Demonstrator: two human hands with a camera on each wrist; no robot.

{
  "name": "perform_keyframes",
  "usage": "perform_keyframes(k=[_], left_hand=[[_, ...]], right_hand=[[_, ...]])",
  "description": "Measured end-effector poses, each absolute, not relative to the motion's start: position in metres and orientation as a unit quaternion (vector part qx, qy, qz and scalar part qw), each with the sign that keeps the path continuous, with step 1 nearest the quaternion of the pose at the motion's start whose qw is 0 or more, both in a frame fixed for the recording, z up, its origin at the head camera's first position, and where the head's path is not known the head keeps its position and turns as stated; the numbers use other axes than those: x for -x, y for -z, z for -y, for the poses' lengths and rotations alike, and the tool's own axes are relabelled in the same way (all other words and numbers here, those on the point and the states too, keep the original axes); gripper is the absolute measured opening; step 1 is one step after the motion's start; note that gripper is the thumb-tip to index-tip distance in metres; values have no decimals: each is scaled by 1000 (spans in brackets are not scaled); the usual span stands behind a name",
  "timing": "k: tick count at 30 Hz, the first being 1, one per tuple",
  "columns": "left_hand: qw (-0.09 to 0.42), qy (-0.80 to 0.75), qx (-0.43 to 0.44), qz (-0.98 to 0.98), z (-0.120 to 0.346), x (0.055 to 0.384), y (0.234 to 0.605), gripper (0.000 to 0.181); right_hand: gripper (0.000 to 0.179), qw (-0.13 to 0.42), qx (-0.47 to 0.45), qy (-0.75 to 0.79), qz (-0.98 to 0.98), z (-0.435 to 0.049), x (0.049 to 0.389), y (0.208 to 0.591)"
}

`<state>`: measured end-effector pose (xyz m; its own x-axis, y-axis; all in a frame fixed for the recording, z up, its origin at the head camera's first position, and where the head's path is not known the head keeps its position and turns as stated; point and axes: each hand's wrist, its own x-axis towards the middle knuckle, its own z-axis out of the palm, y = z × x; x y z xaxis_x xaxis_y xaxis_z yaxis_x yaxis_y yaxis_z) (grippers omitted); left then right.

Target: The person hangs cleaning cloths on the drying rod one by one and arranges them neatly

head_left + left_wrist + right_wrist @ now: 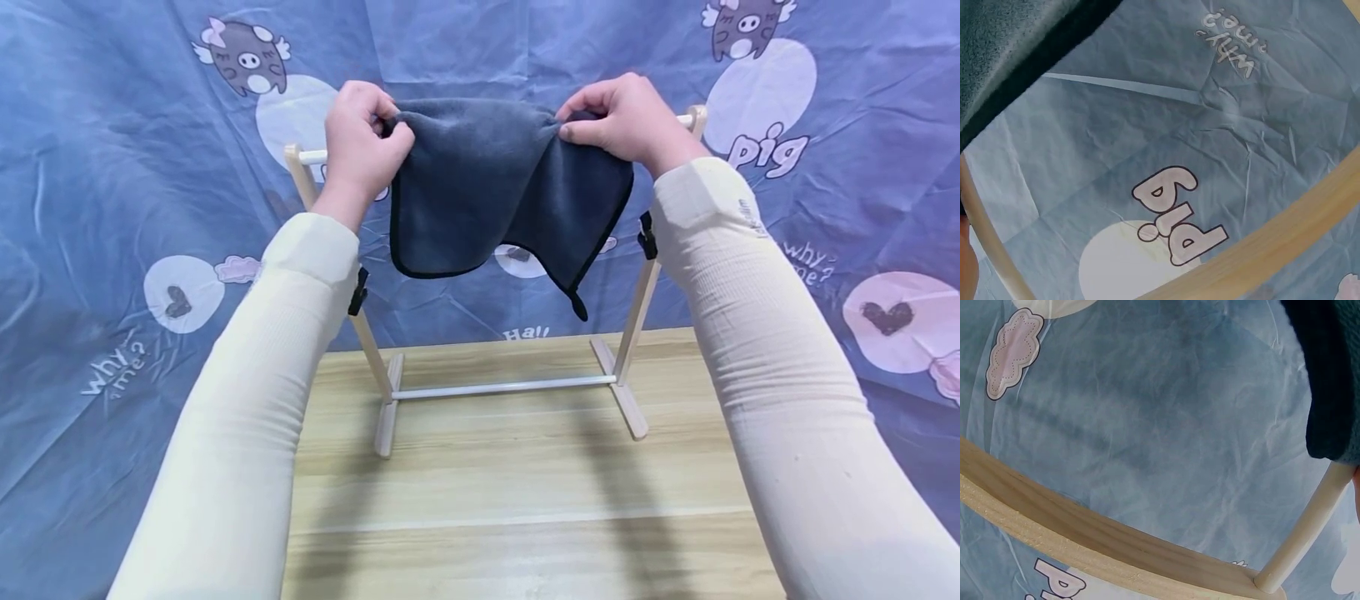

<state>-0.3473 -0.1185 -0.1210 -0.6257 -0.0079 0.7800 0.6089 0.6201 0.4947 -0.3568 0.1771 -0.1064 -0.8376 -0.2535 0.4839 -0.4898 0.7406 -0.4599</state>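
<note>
A dark grey cloth (465, 192) with black edging and a small loop at one corner hangs at the top bar of a wooden rack. My left hand (365, 142) pinches its upper left part between thumb and fingers. At the upper right, my right hand (626, 121) pinches a fold of it. The cloth hides the middle of the top bar (1310, 525), whose right end shows in the right wrist view. In the left wrist view, a corner of the cloth (1010, 50) shows at upper left, with only a sliver of the left hand below it.
The rack has wooden side posts (637, 321) and a white lower bar (502, 388), and its feet (621, 400) stand on a wood-grain surface (525, 475). Behind it hangs a blue backdrop (75, 208) printed with pigs, hearts and words.
</note>
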Motion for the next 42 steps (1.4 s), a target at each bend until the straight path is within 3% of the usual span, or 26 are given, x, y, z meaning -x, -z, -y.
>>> perform_keyframes(k=[12,16,28,42], left_hand=[[313,396,156,849,124,349,115,6],[272,351,155,882,124,347,111,17],[223,289,222,904,125,340,104,43],[146,227,197,943,122,345,95,29]], right_hand=[[25,201,-199,-293,914,-177,355,108],[25,201,-199,-291,914,-178,354,108],[24,207,-208,-287,912,-179,353,108],[26,205,-215,-295,908,-181,353,111]])
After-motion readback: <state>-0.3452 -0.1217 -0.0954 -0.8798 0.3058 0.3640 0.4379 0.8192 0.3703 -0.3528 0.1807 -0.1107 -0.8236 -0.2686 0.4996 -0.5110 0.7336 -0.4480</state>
